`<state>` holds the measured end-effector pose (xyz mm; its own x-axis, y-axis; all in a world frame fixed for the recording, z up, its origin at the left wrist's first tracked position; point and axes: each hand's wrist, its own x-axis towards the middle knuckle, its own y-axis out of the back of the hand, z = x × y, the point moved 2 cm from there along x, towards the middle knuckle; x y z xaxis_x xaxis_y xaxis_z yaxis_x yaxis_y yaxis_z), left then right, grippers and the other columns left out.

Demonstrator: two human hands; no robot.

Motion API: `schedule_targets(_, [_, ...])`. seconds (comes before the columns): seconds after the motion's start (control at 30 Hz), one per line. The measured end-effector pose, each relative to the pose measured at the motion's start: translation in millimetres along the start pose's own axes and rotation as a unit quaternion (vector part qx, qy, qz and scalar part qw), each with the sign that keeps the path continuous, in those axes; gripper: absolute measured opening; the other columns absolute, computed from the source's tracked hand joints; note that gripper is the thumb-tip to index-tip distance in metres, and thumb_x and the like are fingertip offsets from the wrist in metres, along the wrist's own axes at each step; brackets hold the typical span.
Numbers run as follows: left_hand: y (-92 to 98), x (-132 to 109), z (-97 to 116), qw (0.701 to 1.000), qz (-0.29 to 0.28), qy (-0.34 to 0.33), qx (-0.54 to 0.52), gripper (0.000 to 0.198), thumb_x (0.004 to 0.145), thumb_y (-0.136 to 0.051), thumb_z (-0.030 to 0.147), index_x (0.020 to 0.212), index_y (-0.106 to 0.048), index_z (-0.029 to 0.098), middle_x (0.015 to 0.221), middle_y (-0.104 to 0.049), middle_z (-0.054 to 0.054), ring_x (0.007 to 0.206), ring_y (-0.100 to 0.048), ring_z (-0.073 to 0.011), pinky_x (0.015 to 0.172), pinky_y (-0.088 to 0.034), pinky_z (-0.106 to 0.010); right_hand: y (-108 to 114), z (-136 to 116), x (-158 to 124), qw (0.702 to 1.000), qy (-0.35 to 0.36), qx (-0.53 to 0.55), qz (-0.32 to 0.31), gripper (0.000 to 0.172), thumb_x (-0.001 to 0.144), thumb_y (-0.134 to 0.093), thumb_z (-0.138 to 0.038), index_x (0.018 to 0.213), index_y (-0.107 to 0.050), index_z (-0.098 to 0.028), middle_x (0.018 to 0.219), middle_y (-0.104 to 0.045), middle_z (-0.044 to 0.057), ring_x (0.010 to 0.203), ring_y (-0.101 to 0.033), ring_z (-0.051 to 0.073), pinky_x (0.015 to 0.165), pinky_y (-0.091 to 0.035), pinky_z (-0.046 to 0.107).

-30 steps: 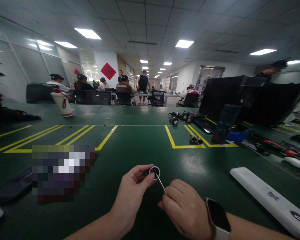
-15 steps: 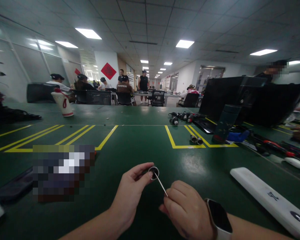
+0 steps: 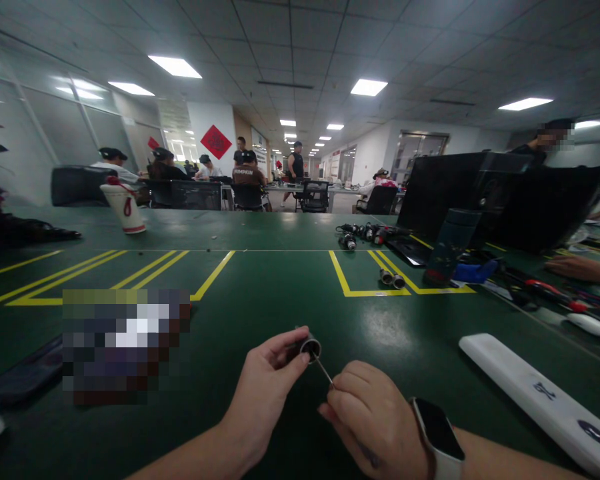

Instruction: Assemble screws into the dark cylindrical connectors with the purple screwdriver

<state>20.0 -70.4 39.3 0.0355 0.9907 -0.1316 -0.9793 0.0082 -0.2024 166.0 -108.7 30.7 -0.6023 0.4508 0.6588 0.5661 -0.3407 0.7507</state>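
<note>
Low over the green table mat (image 3: 260,280), my left hand (image 3: 267,393) pinches a small round metal-rimmed part (image 3: 310,347) between thumb and fingers. My right hand (image 3: 375,423), with a dark-faced watch (image 3: 437,437) on the wrist, is closed on a thin metal pin (image 3: 324,371). The pin's tip pokes into the round part's opening. Both hands sit close together near the table's front edge.
A long white bar (image 3: 535,400) lies at the right. Small black cylindrical parts (image 3: 393,279) sit inside yellow floor-tape boxes, beside a dark bottle (image 3: 450,248) and black monitors (image 3: 480,193). A cup (image 3: 124,208) stands far left. Another person's hand (image 3: 577,268) rests at right; several people sit behind.
The round part has tilted in my left fingers, so its side shows more. The pin has pushed further in. Another person's hand has come further into view at the right.
</note>
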Motion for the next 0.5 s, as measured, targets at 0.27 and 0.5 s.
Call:
schedule_targets(0.27, [0.4,0,-2,1.0,-0.013,0.002,0.003,0.034,0.058,-0.076,0.016,0.092,-0.072,0.015,0.084,-0.076,-0.007,0.083,-0.067,-0.022,0.082,-0.05,-0.034,1,1,-3,0.987,-0.092,0.123,0.053,0.016,0.086,-0.041,-0.011,0.078,-0.054,-0.017,0.068,-0.059,0.006,0.062,-0.051,0.016,0.055,-0.039,0.028])
schedule_targets(0.5, [4.4,5,1,1.0,0.007,0.0,0.003,0.031,0.062,-0.074,0.014,0.093,-0.072,0.015,0.086,-0.076,-0.006,0.086,-0.067,-0.0203,0.081,-0.05,-0.031,-14,21,-4,0.81,-0.36,0.445,0.128,0.026,0.09,-0.049,-0.034,0.074,-0.06,-0.017,0.072,-0.064,0.003,0.068,-0.059,0.015,0.066,-0.046,0.028])
